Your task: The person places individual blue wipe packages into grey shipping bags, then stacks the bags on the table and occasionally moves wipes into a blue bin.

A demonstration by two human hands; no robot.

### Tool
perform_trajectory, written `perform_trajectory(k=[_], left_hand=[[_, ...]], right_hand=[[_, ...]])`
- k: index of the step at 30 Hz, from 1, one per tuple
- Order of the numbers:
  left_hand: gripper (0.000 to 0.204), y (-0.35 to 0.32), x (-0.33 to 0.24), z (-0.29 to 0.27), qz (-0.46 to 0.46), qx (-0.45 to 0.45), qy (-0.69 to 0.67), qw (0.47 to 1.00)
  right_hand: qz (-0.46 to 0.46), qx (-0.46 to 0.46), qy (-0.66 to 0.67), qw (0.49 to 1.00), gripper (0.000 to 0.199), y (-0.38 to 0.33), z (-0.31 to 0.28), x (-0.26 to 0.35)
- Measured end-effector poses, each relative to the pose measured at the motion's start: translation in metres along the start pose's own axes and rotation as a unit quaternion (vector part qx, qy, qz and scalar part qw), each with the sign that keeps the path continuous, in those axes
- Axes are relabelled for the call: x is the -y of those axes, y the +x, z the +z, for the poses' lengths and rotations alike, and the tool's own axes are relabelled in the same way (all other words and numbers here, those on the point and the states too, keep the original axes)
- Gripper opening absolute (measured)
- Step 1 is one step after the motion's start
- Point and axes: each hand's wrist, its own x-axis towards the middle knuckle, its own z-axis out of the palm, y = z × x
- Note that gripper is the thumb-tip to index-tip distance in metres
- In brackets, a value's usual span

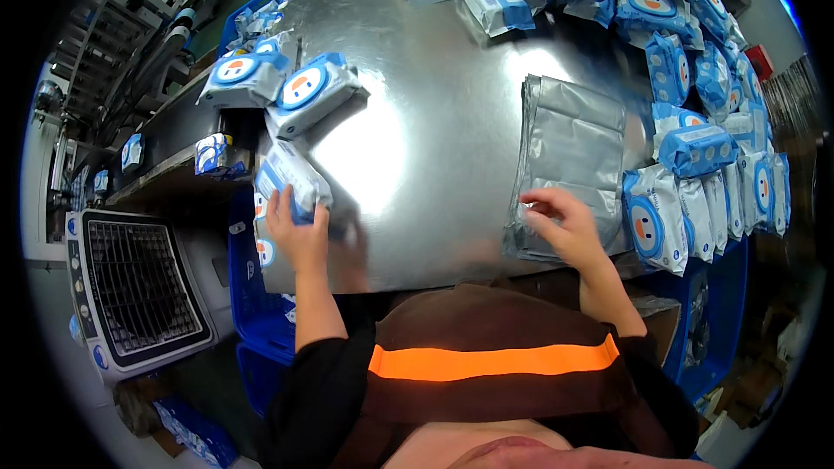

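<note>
At the table's left edge, my left hand (300,234) is closed round the near end of a white and blue pack of wipes (300,172), with the thumb on its right side. The pack lies tilted, and part of it is hidden under my fingers. My right hand (569,226) is over a stack of flat silver-grey plastic bags (573,135). Its thumb and forefinger come together near the stack's left edge; whether a bag is caught between them I cannot make out. Beyond my left hand, another pack of wipes (317,91) leans by a similar pack (243,74).
Many wipes packs (651,4) are heaped at the far right of the metal table (417,130). A row of upright packs (653,219) stands beside the bags. Blue crates (252,295) sit below the table's left edge. A fan unit (143,287) and a conveyor (169,143) are at left.
</note>
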Motion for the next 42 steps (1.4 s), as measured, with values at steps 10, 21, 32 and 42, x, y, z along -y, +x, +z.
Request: perform_trajectory(k=[10, 21, 32, 42], left_hand=[[0.055, -0.057, -0.123, -0.013, 0.225, 0.257, -0.456, 0.822], [0.033, -0.050, -0.278, 0.128, 0.474, 0.420, -0.288, 0.718], [0.016, -0.052, -0.280, 0.151, 0.259, 0.433, -0.363, 0.783], [0.022, -0.066, -0.282, 0.129, 0.418, 0.275, -0.392, 0.771]], right_hand=[[0.121, 0.106, 0.475, 0.865, 0.084, 0.024, 0.076, 0.019], [0.103, -0.176, -0.432, 0.878, 0.098, -0.043, -0.074, -0.013], [-0.081, -0.064, -0.124, 0.987, 0.070, -0.080, -0.113, 0.000], [0.038, -0.218, -0.380, 0.898, 0.068, -0.086, -0.056, 0.005]])
